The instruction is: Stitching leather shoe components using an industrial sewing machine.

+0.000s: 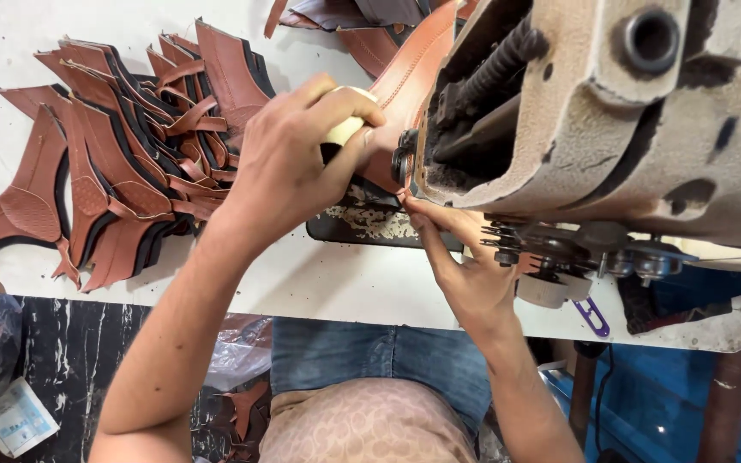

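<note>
At one sewing machine (610,111), left hand (289,163) fingers grasping one brown leather piece (409,77), right hand (473,274) fingers pinching its edge.

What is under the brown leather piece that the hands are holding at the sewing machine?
Under the brown leather piece a dark worn plate on the white table shows. The left hand and the sewing machine hide the rest, needle included.

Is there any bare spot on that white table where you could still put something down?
Yes: a bare strip of the white table runs along its near edge, between the pile of brown leather pieces and the purple clip. Another bare patch lies at the far corner. It is crowded around the sewing machine, where both hands work.
</note>
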